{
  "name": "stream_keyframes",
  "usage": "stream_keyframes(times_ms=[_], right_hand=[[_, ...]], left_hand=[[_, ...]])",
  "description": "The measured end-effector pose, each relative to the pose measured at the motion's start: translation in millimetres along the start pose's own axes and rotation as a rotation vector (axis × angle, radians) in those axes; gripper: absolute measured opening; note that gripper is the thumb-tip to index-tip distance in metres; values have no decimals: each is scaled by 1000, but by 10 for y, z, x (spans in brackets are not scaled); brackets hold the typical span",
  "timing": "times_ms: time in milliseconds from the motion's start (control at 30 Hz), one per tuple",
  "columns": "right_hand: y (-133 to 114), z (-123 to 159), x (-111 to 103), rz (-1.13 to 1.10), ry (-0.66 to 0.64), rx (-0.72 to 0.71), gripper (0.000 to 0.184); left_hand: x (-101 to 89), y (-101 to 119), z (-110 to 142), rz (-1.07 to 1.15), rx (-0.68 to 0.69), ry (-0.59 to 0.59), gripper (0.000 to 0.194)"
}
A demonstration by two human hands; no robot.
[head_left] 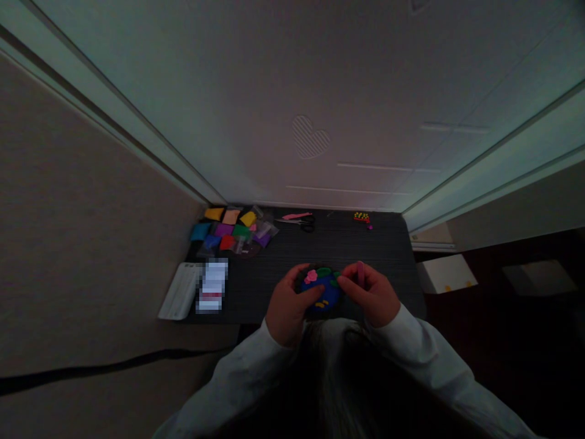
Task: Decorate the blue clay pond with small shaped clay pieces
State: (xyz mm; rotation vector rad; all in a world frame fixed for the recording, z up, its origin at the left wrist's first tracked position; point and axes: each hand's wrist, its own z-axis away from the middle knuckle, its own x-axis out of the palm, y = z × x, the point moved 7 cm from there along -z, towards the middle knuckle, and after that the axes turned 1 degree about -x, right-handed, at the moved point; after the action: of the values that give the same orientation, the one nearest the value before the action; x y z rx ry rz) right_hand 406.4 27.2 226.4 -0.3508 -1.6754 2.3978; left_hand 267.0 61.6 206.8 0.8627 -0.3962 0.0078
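My left hand is closed around a round blue clay disc, its thumb lying across the face. On the disc sit a pink clay flower, a green leaf shape and small yellow strips. At the disc's right edge, the thumb and forefinger of my right hand pinch together beside a green piece; whether they grip it I cannot tell. A pink stick-like tool stands up between the fingers of that same hand.
Bags of coloured clay cover the table's back left. Scissors and a pink tool lie behind the disc. Small yellow and red pieces rest back right. A blurred phone and a white packet occupy the left. A wall rises behind.
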Motion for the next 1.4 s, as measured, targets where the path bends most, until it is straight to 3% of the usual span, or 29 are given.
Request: stream_keyframes(times_ms=[733,1400], right_hand=[[26,23,25,2,-23,20,23],[13,62,12,141,-7,-13,27]], left_hand=[[-17,3,36,-45,24,-9,40],[-70,-14,50,-158,86,2,42]])
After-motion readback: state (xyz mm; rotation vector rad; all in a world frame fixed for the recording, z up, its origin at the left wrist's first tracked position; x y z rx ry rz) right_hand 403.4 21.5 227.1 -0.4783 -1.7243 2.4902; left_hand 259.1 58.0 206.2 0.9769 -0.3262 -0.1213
